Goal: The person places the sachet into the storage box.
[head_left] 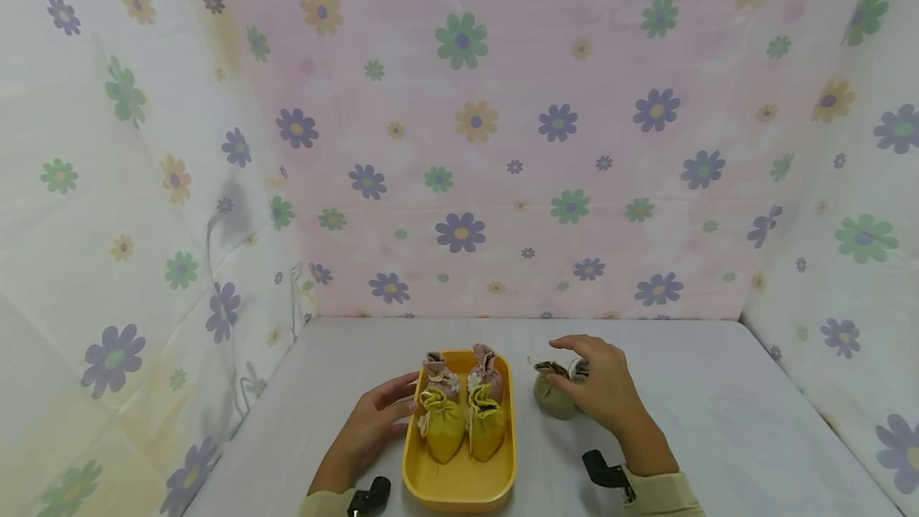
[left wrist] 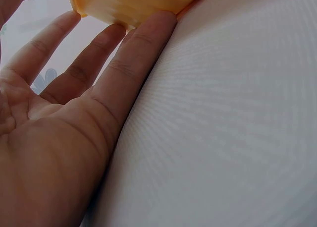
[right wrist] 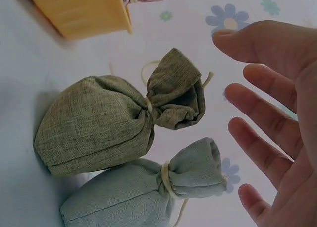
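My left hand (head_left: 375, 424) rests beside a yellow tray (head_left: 459, 491), its extended fingertips touching the tray's left wall. Inside the tray stand two yellow-green drawstring pouches (head_left: 445, 431) in front of two pinkish ones (head_left: 491, 380) with white flower trims. To the tray's right, my right hand (head_left: 601, 381) hovers with spread fingers, holding nothing. Near it stands an olive-green drawstring pouch (right wrist: 94, 123), with a pale grey-blue pouch (right wrist: 129, 197) next to it. The right wrist view shows a gap between the fingers and both tied necks. In the head view the hand partly covers the grey-blue pouch.
A white tabletop (head_left: 704, 413) lies under everything. Flower-printed cloth (head_left: 502, 142) encloses the back and both sides. Small black camera mounts (head_left: 606, 471) sit at the wrists.
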The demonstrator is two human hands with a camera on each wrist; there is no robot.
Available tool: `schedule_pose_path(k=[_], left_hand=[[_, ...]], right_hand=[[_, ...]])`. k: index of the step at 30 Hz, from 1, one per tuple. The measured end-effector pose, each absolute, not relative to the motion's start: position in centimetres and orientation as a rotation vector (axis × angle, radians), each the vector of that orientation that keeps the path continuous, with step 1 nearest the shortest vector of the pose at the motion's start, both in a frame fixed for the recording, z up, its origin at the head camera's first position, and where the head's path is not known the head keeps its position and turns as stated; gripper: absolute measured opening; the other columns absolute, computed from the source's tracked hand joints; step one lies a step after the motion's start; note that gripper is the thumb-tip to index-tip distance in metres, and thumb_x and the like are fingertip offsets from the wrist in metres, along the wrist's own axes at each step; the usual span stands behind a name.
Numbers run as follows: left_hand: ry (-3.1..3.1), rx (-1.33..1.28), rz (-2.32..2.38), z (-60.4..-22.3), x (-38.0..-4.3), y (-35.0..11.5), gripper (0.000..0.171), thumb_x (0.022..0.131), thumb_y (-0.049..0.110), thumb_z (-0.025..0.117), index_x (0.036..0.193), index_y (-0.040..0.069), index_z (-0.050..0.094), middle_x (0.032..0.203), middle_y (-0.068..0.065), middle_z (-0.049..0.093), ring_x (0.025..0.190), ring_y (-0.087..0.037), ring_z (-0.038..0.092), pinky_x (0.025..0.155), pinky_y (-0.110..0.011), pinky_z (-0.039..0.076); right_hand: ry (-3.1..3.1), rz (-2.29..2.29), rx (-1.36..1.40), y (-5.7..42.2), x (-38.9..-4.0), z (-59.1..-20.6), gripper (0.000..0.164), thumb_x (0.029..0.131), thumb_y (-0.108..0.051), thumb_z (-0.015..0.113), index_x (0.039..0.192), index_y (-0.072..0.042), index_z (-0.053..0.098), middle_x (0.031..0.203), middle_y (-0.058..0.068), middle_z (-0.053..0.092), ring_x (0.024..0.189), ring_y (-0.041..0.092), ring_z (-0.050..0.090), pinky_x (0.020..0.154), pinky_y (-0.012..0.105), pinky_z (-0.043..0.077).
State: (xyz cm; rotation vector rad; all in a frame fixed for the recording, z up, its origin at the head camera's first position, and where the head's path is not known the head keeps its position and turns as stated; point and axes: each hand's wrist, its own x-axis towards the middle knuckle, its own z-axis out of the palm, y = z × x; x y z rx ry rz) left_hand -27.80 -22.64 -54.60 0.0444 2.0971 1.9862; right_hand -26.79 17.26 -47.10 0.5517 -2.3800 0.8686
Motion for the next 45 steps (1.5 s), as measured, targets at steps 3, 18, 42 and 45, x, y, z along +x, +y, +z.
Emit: schedule_pose_path(k=[3,18,42,45], left_hand=[[2.100,0.037,1.987,-54.6,-27.8,-22.6,0.073,0.089,0.043,0.080,0.152,0.022,0.052,0.156,-0.015,0.051,0.132,-0.027,0.061,0.098,-0.041,0.060],[2.088,0.038,2.001,-54.7,-27.9,-22.6,0.074,0.088,0.043,0.081,0.152,0.022,0.052,0.156,-0.015,0.050,0.131,-0.026,0.062,0.098,-0.042,0.060],[2.080,0.048,2.001,-54.9,-28.0,-22.9,0.074,0.087,0.042,0.081,0.152,0.022,0.052,0.156,-0.015,0.050,0.132,-0.027,0.061,0.098,-0.042,0.060],[2.077,0.034,2.002,-54.9,-28.0,-22.8,0.074,0.087,0.042,0.082,0.152,0.022,0.052,0.156,-0.015,0.050,0.131,-0.026,0.062,0.098,-0.042,0.060]], right_hand=[[-2.427,0.838,0.527,17.4,-26.8,-47.3,0.055,0.075,-0.023,0.094,0.125,-0.021,0.072,0.128,0.002,0.072,0.125,0.033,0.062,0.104,0.069,0.042],[-2.599,0.813,0.463,18.1,-27.0,-48.2,0.064,0.075,0.001,0.074,0.133,-0.026,0.068,0.140,0.003,0.066,0.144,0.039,0.043,0.113,0.086,0.010],[-2.566,0.767,0.484,17.5,-27.4,-48.9,0.027,0.078,-0.022,0.091,0.100,-0.033,0.079,0.107,-0.011,0.077,0.136,0.036,0.053,0.107,0.091,0.005],[-2.569,0.783,0.453,17.4,-27.3,-49.0,0.023,0.080,-0.025,0.091,0.097,-0.033,0.078,0.105,-0.011,0.076,0.134,0.035,0.054,0.108,0.090,0.005]])
